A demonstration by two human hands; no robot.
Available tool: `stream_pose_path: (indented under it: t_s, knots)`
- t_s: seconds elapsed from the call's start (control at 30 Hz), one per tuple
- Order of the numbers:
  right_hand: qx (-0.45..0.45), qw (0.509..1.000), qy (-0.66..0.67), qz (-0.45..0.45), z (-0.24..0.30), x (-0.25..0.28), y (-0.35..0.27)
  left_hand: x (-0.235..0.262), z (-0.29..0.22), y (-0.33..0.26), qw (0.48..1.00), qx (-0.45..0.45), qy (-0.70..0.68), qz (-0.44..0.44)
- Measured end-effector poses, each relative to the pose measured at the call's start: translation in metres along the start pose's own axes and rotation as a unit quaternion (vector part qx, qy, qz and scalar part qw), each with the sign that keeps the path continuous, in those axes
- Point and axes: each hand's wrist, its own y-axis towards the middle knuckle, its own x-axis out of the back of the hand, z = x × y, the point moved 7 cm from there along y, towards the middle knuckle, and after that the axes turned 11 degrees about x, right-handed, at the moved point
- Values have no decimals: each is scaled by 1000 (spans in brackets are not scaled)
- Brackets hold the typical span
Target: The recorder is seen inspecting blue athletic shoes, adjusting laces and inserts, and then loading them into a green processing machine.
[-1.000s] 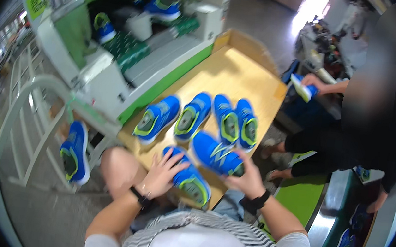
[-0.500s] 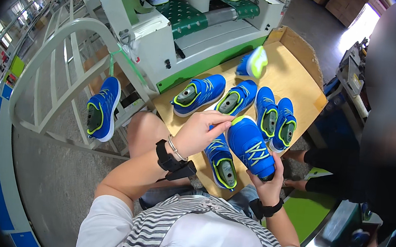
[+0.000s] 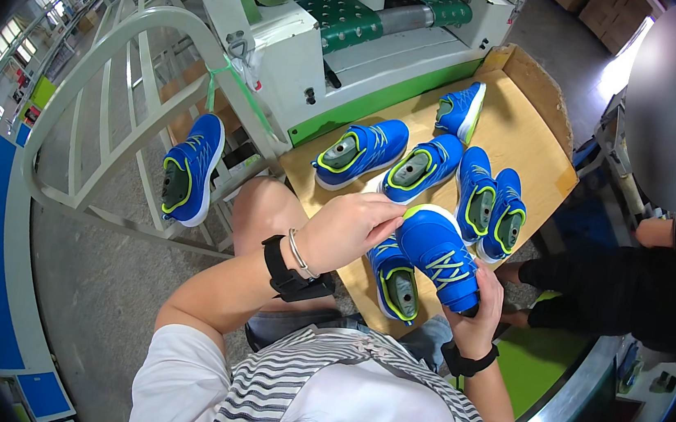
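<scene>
A blue sneaker (image 3: 439, 250) with yellow-green trim and laces is in my right hand (image 3: 478, 312), whose fingers wrap round its heel end. The thumb and forefinger of my left hand (image 3: 356, 233) pinch together at the edge of its toe. What they hold, if anything, is too small to make out. Just below the held sneaker, another blue sneaker (image 3: 396, 283) with a grey-green last inside rests on the tan board (image 3: 522, 107). Beyond stand several matching sneakers, among them one at the left (image 3: 360, 154) and one at the right (image 3: 505, 216). A tilted sneaker (image 3: 461, 113) lies at the far side.
A white machine (image 3: 279, 65) with a green perforated belt (image 3: 349, 27) stands behind the board, sneakers on it. A pale metal rack (image 3: 117, 39) is at the left, with one sneaker (image 3: 192, 169) by its rail. Another person's arm (image 3: 655, 232) shows at the right.
The far sneaker, blurred and pale sole showing before, has come to rest tilted on the board. The view has shifted slightly left. Both hands keep about the same hold.
</scene>
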Motion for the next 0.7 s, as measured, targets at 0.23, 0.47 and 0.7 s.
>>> stream_pose_path:
  t_s: [0.23, 0.47, 0.7]
  knots:
    - [13, 1000, -8, 25, 7, 1, 6, 5, 1, -6, 1000, -2, 26, 7]
    - [46, 998, -39, 31, 16, 2, 12, 6, 1, -9, 998, 28, 53, -13]
    - [57, 996, -47, 45, 16, 1, 11, 8, 7, -11, 999, 11, 38, 10]
